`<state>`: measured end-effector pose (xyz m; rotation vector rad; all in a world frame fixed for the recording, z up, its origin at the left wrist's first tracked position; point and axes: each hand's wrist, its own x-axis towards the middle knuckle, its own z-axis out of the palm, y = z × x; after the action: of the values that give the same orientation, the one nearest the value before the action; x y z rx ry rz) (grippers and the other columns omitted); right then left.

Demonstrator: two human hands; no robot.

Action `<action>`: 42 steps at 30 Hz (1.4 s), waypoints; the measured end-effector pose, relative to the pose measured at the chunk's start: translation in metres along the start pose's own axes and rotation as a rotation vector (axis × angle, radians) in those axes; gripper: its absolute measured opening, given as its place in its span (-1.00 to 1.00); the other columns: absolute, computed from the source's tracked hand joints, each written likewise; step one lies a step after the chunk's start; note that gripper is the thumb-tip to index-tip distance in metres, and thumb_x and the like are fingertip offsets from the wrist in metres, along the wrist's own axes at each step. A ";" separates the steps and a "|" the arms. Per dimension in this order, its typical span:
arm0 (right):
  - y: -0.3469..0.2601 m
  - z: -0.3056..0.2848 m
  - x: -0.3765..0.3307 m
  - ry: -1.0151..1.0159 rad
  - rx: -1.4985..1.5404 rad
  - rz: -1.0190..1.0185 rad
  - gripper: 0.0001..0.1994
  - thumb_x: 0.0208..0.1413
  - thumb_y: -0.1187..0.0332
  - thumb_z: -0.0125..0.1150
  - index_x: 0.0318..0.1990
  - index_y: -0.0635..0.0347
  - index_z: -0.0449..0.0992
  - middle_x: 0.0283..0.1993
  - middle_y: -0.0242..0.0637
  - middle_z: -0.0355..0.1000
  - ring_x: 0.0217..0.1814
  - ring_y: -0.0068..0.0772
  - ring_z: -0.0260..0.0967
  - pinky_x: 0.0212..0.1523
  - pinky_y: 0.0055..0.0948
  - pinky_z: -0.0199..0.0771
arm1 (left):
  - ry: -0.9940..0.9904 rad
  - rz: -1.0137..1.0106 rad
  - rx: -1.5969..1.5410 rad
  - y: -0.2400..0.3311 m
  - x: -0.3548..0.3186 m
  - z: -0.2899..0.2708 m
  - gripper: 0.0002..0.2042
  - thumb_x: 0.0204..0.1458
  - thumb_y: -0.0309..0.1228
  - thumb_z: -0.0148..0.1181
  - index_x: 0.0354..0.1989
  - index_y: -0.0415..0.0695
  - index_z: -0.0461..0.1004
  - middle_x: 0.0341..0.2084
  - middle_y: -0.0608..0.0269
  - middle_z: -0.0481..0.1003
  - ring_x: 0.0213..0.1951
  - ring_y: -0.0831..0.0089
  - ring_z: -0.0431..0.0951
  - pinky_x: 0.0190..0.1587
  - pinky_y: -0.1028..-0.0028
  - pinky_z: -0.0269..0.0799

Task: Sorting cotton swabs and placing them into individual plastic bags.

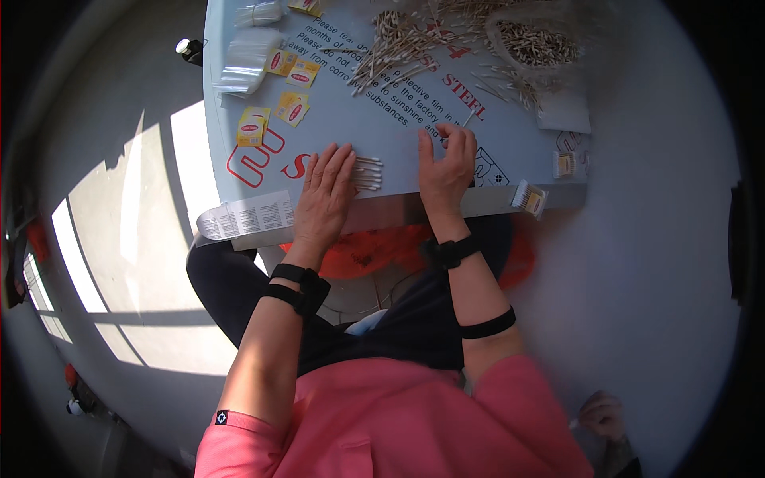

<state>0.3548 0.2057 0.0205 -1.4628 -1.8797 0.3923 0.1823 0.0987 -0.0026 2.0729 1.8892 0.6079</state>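
The left hand (325,195) lies flat, holding nothing, beside 1 small aligned bundle of cotton swabs (367,173); the right hand (446,163) pinches 1 swab, the big loose pile (414,40) beyond seemingly still unsorted.

The left hand (325,195) is lying flat and is covering the near ends of a small row of cotton swabs (368,173), so their number is not showing. The right hand (446,169) is curling its fingers (460,142); whether something is sitting inside this grip is too small to tell. The far edge of the table (382,119) is being cut off by the top of the picture, together with part of the loose swab heap (406,40) and the clear bag (542,36). The yellow labels (293,107) are too small to read.
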 end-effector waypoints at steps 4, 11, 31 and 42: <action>0.042 -0.021 0.014 0.000 -0.215 0.257 -0.87 -0.01 0.49 0.29 -0.32 0.16 0.45 -0.28 -0.30 0.36 -0.13 -0.14 0.34 -0.10 -0.19 0.37 | -0.007 0.013 0.004 0.005 0.006 0.002 -0.46 0.14 -0.40 0.11 0.32 -0.11 0.19 0.32 0.26 0.19 0.39 0.24 0.10 0.45 0.17 -0.04; 0.021 0.003 0.035 -0.284 -0.088 -0.223 -0.85 -0.05 0.54 0.28 -0.30 0.15 0.48 -0.24 -0.28 0.39 -0.10 -0.14 0.34 -0.10 -0.16 0.36 | -0.009 -0.003 -0.007 0.005 0.004 0.001 -0.46 0.12 -0.42 0.14 0.31 -0.12 0.22 0.30 0.25 0.22 0.37 0.23 0.13 0.44 0.17 0.01; 0.022 0.025 0.037 -0.213 0.043 -0.295 -0.86 -0.05 0.50 0.29 -0.29 0.19 0.52 -0.25 -0.26 0.40 -0.14 -0.15 0.36 -0.10 -0.27 0.42 | 0.031 0.013 -0.045 0.006 0.005 0.002 -0.45 0.08 -0.47 0.15 0.29 -0.12 0.22 0.29 0.24 0.22 0.37 0.20 0.13 0.43 0.11 0.01; 0.022 0.029 0.088 -0.045 -0.090 -0.361 -0.81 -0.04 0.52 0.26 -0.23 0.13 0.54 -0.24 -0.29 0.39 -0.16 -0.17 0.36 -0.13 -0.25 0.41 | 0.014 -0.016 -0.035 0.008 0.007 0.001 -0.45 0.09 -0.50 0.11 0.30 -0.12 0.20 0.31 0.24 0.20 0.38 0.17 0.11 0.43 0.07 -0.02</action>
<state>0.3411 0.2998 0.0171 -1.1438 -2.1684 0.1715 0.1901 0.1044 0.0013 2.0354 1.8874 0.6482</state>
